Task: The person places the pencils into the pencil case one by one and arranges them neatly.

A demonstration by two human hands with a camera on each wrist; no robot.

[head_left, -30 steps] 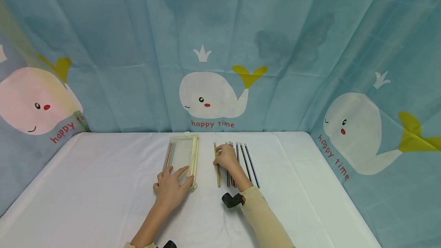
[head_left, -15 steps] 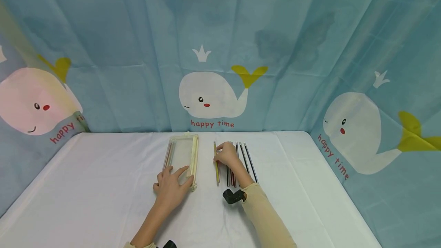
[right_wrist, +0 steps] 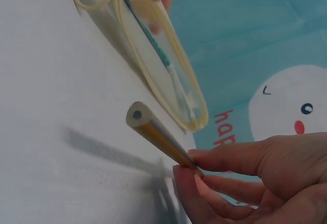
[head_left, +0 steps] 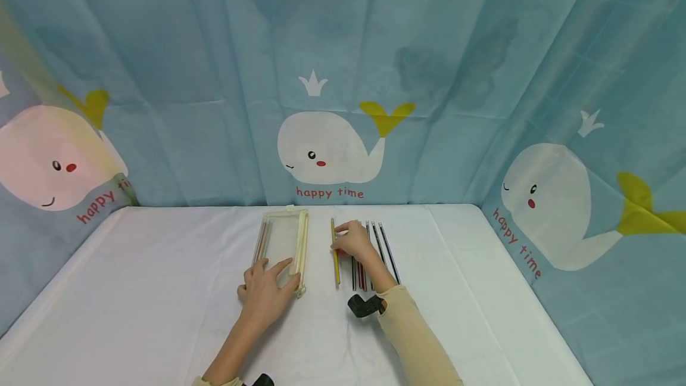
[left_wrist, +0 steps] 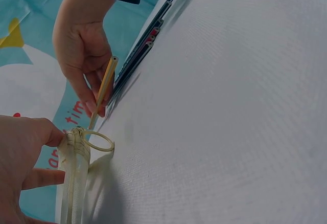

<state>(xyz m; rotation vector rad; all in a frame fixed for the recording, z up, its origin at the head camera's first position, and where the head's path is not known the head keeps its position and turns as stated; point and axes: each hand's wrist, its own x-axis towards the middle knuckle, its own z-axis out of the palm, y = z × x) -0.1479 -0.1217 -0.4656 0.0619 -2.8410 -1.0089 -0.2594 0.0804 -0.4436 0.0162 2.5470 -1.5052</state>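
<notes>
Since the earlier frames, the yellow pencil (head_left: pixel 336 267) has shifted slightly left and farther away, pinched between the thumb and fingertips of the right hand (head_left: pixel 355 240). The left hand (head_left: pixel 267 292) spreads relaxed fingers over the pouch (head_left: pixel 282 237), hiding its near part. That pouch, left of the pencil, is see-through with cream edging and a round pull ring (left_wrist: pixel 113 144). The right forearm partly covers the slender dark pencils (head_left: pixel 379 245).

The right hand (head_left: pixel 355 243) partly covers the dark pencils (head_left: pixel 389 253) beneath, their count unclear; in the right wrist view its fingers (right_wrist: pixel 232 157) hide the far end of the yellow pencil (right_wrist: pixel 162 137). The left hand (head_left: pixel 267 292) covers part of the pouch (head_left: pixel 281 237) beneath it.
</notes>
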